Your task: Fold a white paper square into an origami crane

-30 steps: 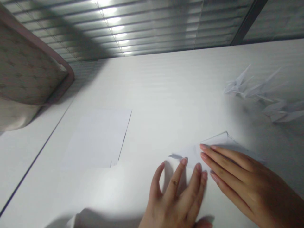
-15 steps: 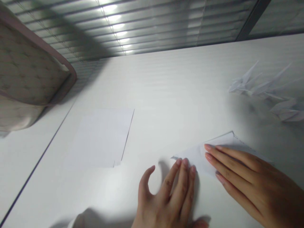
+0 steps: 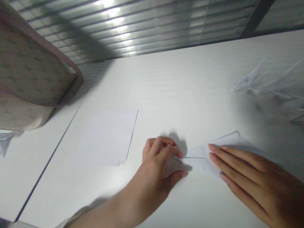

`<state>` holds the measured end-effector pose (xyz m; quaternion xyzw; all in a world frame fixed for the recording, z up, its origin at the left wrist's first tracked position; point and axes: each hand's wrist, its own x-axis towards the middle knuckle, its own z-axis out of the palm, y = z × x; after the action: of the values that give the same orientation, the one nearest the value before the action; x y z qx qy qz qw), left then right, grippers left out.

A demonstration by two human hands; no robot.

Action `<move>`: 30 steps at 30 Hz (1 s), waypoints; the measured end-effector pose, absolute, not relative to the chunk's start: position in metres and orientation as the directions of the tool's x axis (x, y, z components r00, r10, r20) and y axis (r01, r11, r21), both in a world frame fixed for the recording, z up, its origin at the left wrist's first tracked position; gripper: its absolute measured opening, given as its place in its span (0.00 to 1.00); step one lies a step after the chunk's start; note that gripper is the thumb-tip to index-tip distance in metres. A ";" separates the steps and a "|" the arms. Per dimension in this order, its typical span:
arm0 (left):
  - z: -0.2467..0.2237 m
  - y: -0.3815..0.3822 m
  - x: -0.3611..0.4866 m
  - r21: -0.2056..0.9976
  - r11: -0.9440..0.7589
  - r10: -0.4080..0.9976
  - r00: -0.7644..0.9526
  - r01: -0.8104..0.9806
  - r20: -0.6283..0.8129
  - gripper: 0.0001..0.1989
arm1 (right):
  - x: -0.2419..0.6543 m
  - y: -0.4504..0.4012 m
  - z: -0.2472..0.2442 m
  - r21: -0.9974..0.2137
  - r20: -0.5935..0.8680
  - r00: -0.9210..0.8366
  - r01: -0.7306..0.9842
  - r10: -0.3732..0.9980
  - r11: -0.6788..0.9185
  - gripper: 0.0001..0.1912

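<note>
A white sheet of folded paper [image 3: 198, 163] lies on the table at the lower right, with a crease line running along its left part. My left hand [image 3: 154, 161] is curled around the paper's left end, a flap showing between its thumb and index finger. Stretched flat over the right part of the same paper is my right hand [image 3: 251, 180]; its fingertips press down and hide much of the sheet.
Left of my hands lies a small stack of white square paper [image 3: 106, 136]. Several folded paper cranes [image 3: 251, 82] stand at the far right. A quilted, pink-edged bag or cover [image 3: 30, 66] stands at the upper left, and window blinds [image 3: 154, 25] line the table's back edge.
My left hand has gone from lying with fingers extended at the paper's lower left edge to curling around its left end. My right hand stays flat on the paper. The view has shifted slightly.
</note>
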<state>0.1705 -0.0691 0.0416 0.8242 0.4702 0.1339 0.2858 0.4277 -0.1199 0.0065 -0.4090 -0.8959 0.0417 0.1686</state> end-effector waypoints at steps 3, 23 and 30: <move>0.038 -0.067 0.174 0.564 -0.402 0.849 0.524 0.722 -0.065 0.09 | 0.426 -0.118 0.008 -0.246 0.292 -0.581 0.722 0.759 0.647 0.26; 0.045 -0.058 0.171 0.391 -0.565 0.754 0.647 0.727 -0.113 0.07 | 0.428 -0.122 0.003 -0.196 0.233 -0.601 0.741 0.765 0.642 0.24; 0.044 -0.062 0.173 0.411 -0.527 0.753 0.633 0.744 -0.181 0.09 | 0.431 -0.123 0.003 -0.162 0.218 -0.620 0.739 0.754 0.654 0.24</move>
<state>0.1734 -0.0621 0.0436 0.8737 0.4282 0.0096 0.2307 0.4306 -0.1235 0.0032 -0.4149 -0.8994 0.0283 0.1344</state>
